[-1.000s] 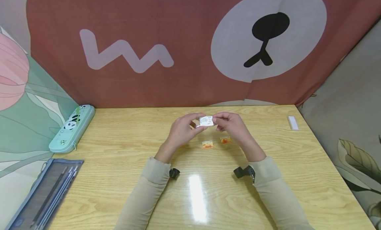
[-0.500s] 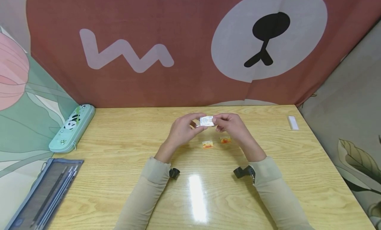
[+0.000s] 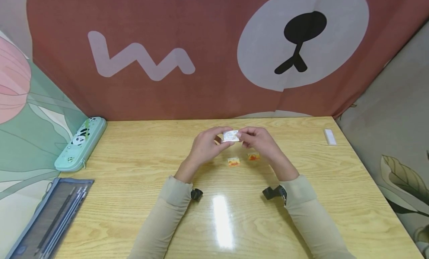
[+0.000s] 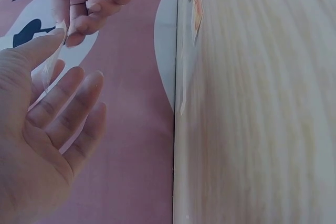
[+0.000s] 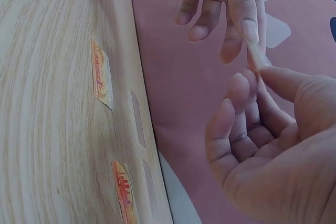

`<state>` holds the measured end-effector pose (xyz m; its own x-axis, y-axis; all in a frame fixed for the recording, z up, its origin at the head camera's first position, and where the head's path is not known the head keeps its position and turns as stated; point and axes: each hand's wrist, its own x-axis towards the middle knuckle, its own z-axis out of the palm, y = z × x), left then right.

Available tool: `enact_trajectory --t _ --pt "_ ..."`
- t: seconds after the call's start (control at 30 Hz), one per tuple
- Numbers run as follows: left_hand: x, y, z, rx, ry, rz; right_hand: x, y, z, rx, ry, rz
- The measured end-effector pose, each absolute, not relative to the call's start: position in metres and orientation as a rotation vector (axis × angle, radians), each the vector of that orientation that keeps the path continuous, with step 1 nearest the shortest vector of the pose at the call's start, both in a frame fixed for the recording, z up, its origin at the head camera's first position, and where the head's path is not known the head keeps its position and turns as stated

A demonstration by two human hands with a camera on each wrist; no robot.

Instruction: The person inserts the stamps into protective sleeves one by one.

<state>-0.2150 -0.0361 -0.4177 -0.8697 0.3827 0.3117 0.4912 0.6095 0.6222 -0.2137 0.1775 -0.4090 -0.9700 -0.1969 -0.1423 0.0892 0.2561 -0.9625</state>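
Both hands hold one small, flat, white rectangular piece with faint print (image 3: 231,136), raised above the table. My left hand (image 3: 205,145) pinches its left side between thumb and fingers; the other fingers are spread in the left wrist view. Thumb and index finger of my right hand (image 3: 263,141) pinch the right edge, and its remaining fingers curl loosely in the right wrist view. Below the hands, two small orange-and-white printed pieces lie flat: the left one (image 3: 233,161) and the right one (image 3: 253,156). In the right wrist view the piece appears thin, nearly edge-on (image 5: 256,56).
At the far left lies a mint panda pencil case (image 3: 81,144), with a blue-edged mesh pouch of pencils (image 3: 53,218) in front of it. A white block (image 3: 330,137) sits near the right edge of the wooden table (image 3: 134,154). A brown-red printed cloth (image 3: 214,91) hangs behind.
The white piece has shifted very slightly left and its printed face shows a little more fully. Both hands keep their pinch. The orange pieces stay where they were.
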Motion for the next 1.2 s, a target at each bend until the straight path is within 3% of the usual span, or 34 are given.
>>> enact_trajectory --t 1.2 --pt "-0.2122 -0.0335 -0.4155 -0.749 -2.719 -1.108 -0.2113 0.1785 -0.4087 -0.11 2.264 -1.744"
